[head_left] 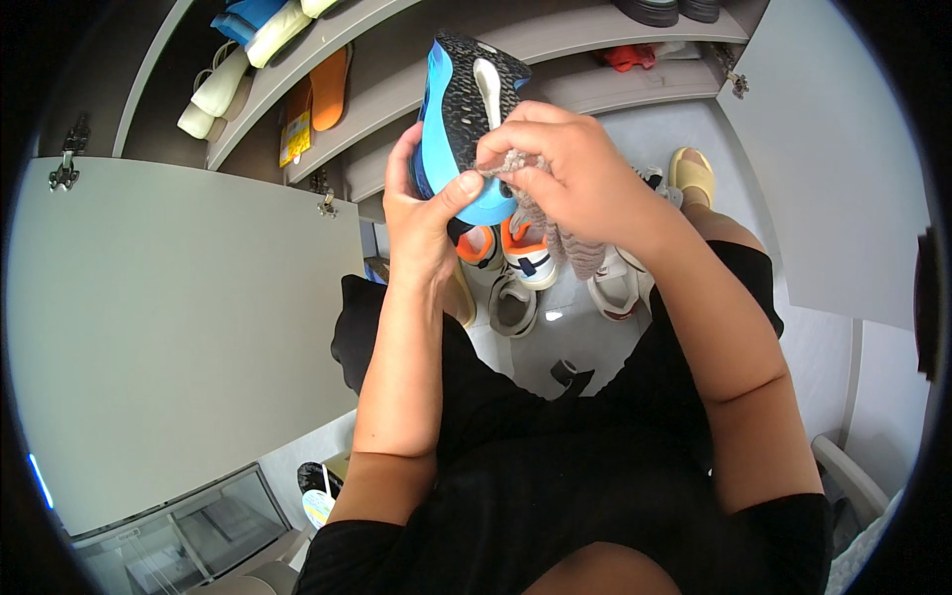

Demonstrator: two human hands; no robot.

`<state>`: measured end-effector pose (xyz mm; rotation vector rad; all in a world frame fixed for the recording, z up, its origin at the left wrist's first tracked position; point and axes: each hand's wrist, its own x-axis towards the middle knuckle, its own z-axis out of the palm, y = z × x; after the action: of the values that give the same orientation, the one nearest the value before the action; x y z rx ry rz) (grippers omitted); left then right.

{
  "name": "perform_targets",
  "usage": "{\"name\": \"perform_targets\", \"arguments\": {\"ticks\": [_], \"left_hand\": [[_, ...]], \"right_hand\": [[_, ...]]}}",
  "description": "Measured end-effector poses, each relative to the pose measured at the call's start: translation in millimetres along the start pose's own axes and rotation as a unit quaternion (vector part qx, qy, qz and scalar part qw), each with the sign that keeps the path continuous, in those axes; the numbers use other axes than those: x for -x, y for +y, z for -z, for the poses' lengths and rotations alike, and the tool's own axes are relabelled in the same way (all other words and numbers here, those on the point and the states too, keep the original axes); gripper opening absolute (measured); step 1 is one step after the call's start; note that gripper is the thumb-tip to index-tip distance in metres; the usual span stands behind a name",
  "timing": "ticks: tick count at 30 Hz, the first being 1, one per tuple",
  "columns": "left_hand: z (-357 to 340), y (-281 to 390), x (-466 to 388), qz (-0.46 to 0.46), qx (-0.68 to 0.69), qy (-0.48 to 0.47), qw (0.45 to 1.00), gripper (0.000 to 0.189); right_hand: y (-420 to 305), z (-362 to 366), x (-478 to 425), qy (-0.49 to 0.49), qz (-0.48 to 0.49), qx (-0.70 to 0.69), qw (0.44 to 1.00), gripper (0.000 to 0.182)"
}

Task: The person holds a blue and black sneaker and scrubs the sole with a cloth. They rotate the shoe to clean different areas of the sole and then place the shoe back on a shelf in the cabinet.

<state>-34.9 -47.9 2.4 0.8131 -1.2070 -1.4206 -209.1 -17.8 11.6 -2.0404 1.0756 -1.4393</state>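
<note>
My left hand (pixel 425 197) grips a black and light blue sports shoe (pixel 461 111) near its blue end, the thumb lying over the sole edge. A white curved stripe shows on the shoe's black knit surface. My right hand (pixel 569 163) pinches a grey-brown ribbed cloth (pixel 576 249) against the shoe beside my left thumb. Most of the cloth hangs down below my right hand, over the shoes on the floor. The fingertips of my right hand are partly hidden by the cloth.
Open cabinet doors (pixel 186 320) flank me on both sides. Curved-looking shelves (pixel 394 82) hold pale shoes (pixel 223 89), an orange insole (pixel 329 89) and a red item (pixel 629 57). White and orange sneakers (pixel 529 260) and grey shoes (pixel 513 305) stand on the tiles. A black roll (pixel 564 371) lies between my legs.
</note>
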Motion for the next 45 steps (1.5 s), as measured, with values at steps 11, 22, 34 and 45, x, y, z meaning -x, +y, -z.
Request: {"name": "perform_targets", "arguments": {"ticks": [11, 22, 34, 45], "left_hand": [[-6.7, -4.2, -3.2, 0.016, 0.048, 0.057, 0.997, 0.054], [-6.4, -8.3, -12.0, 0.028, 0.07, 0.087, 0.993, 0.057], [-8.7, -5.5, -10.8, 0.035, 0.071, 0.08, 0.994, 0.051], [-3.2, -3.0, -12.9, 0.043, 0.083, 0.098, 0.991, 0.059]], "right_hand": [[-11.4, -32.3, 10.1, 0.129, 0.029, 0.089, 0.987, 0.015], [-5.7, -24.1, 0.9, 0.139, -0.039, 0.12, 0.982, 0.023], [-7.1, -13.3, 0.3, 0.149, 0.018, 0.067, 0.986, 0.024], [-7.6, 1.0, -0.4, -0.007, -0.055, 0.085, 0.995, 0.017]]}}
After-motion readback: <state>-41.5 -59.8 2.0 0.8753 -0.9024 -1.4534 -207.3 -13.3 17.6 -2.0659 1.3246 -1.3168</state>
